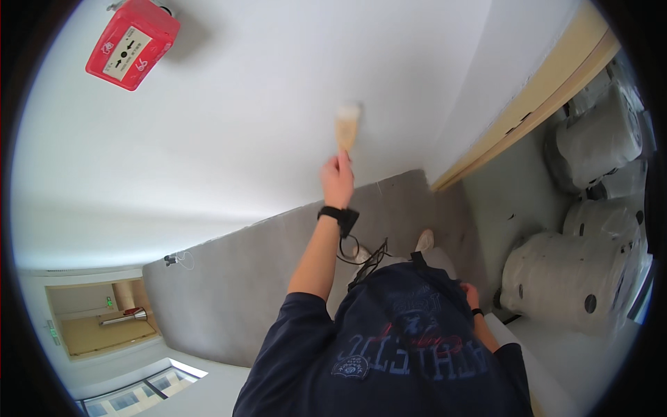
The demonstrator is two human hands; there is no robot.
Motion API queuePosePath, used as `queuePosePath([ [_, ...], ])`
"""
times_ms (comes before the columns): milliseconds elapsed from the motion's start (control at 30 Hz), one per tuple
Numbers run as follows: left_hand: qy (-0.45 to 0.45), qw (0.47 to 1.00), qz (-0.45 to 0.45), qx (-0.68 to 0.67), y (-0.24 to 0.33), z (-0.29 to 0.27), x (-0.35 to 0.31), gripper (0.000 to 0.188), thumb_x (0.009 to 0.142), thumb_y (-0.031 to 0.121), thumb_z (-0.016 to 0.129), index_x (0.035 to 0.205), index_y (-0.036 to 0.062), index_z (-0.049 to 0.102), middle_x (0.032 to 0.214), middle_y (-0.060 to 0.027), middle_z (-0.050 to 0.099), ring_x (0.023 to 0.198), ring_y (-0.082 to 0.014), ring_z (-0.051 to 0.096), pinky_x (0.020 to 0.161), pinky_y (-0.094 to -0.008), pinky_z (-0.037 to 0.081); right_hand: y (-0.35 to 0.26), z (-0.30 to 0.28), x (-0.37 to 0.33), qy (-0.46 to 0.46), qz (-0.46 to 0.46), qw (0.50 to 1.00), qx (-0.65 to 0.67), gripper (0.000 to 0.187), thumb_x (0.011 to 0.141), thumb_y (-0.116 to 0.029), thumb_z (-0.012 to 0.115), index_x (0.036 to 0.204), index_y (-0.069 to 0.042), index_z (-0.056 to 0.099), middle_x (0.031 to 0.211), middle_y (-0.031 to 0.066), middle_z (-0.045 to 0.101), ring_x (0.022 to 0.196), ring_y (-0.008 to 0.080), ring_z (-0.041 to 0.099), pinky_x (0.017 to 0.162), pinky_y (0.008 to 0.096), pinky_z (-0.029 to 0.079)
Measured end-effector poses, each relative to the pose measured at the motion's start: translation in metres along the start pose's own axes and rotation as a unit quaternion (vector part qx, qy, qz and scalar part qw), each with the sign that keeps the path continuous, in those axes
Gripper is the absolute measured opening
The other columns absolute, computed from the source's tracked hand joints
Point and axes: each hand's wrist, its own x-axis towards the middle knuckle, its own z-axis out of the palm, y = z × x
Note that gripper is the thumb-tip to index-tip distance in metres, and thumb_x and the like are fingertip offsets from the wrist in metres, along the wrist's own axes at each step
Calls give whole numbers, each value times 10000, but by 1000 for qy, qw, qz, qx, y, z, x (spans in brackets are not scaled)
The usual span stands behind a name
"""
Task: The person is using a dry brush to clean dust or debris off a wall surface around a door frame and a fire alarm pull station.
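Note:
My left hand (pixel 338 182) is closed around the handle of a flat paintbrush (pixel 346 131) with a pale handle. The brush points up and away from me, its whitish bristle end at the white wall (pixel 250 111); motion blurs it, so firm contact is hard to judge. A black strap with a small box and a cable sits on my left wrist. Down beside my right hip is my right hand (pixel 470 295), partly covered by my dark shirt. Its fingers are mostly hidden, and I can make out nothing in it.
A red alarm box (pixel 133 43) is mounted on the wall at the upper left. On the right are a wooden door frame (pixel 528 104) and several large plastic-wrapped rolls (pixel 570 278). Grey floor (pixel 243 285) lies below the wall, with a small cabled item (pixel 170 260) at its edge.

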Motion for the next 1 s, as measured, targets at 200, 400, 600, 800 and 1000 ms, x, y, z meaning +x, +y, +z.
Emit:
queuePosePath([
  [200, 107, 969, 167, -146, 100, -43, 47, 400, 1015, 330, 428, 842, -2, 567, 585, -39, 528, 445, -91, 463, 433, -241, 372, -1, 3, 6, -3, -7, 999, 35, 287, 852, -239, 675, 950, 30, 677, 773, 131, 674, 716, 214, 638, 683, 329, 494],
  [400, 12, 996, -44, 70, -61, -12, 23, 494, 988, 366, 460, 665, 11, 581, 530, -99, 578, 458, -181, 593, 461, -343, 465, -19, -10, -4, 37, 38, 989, 139, 220, 868, -179, 632, 888, 37, 671, 752, 92, 665, 693, 151, 614, 643, 297, 479],
  [600, -102, 992, -77, -10, -39, 4, -15, 480, 985, 358, 462, 663, 29, 596, 506, -53, 568, 492, -154, 579, 526, -319, 470, -24, -8, -21, 17, 121, 990, 65, 247, 852, -194, 631, 903, 44, 670, 724, 108, 664, 660, 183, 628, 623, 311, 489],
  [800, -10, 960, 192, -202, 141, -9, 42, 336, 1014, 258, 448, 904, -38, 565, 749, -79, 641, 648, -136, 614, 581, -266, 471, 30, 2, -10, 12, 7, 997, -78, 280, 829, -211, 660, 936, 47, 683, 782, 178, 686, 726, 258, 670, 677, 367, 511],
  [1000, -4, 989, 127, -79, 65, 34, 77, 370, 1001, 294, 456, 812, -3, 568, 665, -90, 637, 628, -155, 634, 587, -309, 500, -19, -11, 4, 30, 32, 998, 37, 277, 836, -224, 641, 917, 39, 674, 812, 164, 687, 743, 237, 652, 697, 359, 505],
])
